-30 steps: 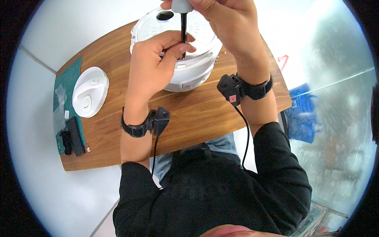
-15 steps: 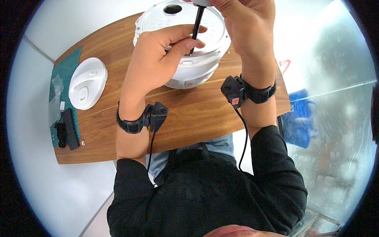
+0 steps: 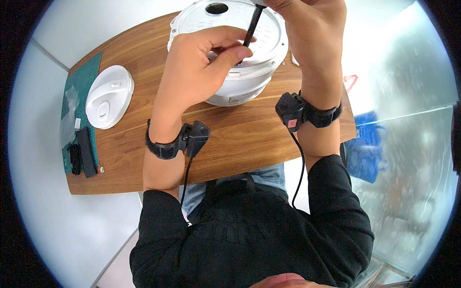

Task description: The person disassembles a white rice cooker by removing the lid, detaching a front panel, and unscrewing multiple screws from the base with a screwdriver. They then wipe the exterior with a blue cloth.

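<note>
Pot: white, round and glossy, the pot (image 3: 250, 79) stands at the far side of the table (image 3: 240, 139), its upper end reaching the picture's top edge. Its flat top has faint raised marks, small screws round the rim and a black oval patch (image 3: 217, 8).
Screwdriver: the black shaft of the screwdriver (image 3: 253, 23) leans to the right, its lower end at the near rim of the pot's top; fingers partly hide the spot.
Left hand: the left hand (image 3: 199, 62) has thumb and forefinger nearly together, pinching the low part of the shaft.
Right hand: the right hand (image 3: 309, 26) is curled on the screwdriver's handle; the upper edge cuts off some of its fingers.
Lid: a white oval lid (image 3: 110, 97) lies left, partly over the green mat (image 3: 88, 72).
Table edges: the near edge curves just before the person's lap; the right end lies under the right forearm.
Open room: wood shows between lid and left forearm, and broadly from pot to near edge.
</note>
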The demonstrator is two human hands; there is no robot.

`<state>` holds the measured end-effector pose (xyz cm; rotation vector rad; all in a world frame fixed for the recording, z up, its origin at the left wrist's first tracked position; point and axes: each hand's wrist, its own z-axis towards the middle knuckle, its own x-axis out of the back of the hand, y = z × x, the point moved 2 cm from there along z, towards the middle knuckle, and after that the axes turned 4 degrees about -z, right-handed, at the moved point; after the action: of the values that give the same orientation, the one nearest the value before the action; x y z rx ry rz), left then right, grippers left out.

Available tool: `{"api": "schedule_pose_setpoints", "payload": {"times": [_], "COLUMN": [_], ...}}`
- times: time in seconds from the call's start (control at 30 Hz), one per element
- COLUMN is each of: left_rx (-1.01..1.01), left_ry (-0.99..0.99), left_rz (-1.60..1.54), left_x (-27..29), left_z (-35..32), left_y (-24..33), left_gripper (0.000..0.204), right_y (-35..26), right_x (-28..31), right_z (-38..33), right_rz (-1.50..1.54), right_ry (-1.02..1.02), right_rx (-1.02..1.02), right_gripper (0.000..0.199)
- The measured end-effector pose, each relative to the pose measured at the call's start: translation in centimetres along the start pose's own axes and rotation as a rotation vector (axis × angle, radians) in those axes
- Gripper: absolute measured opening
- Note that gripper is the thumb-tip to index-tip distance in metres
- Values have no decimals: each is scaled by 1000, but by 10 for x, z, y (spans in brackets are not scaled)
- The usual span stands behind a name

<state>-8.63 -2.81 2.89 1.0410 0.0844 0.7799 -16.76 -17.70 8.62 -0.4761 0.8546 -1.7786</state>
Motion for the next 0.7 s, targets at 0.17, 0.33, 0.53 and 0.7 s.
{"api": "schedule_pose_setpoints", "payload": {"times": [0.17,0.33,0.53,0.7], "left_rx": [-16,7,-15,26], "left_ry": [-28,5,54,9], "left_rz": [-43,78,158,39], "left_x": [1,2,-1,1], "left_z": [-2,-2,-1,0], "left_y": [-6,-4,2,5], "left_gripper": [16,14,12,12], "right_y": [-6,-4,2,6], "right_x": [-4,-7,3,4], "right_z": [-3,-3,-1,0], "right_rz": [159,-22,34,169], "right_ry": [-67,-6,-107,-200], "right_rx": [22,-39,93,98], "right_gripper": [58,52,52,50]}}
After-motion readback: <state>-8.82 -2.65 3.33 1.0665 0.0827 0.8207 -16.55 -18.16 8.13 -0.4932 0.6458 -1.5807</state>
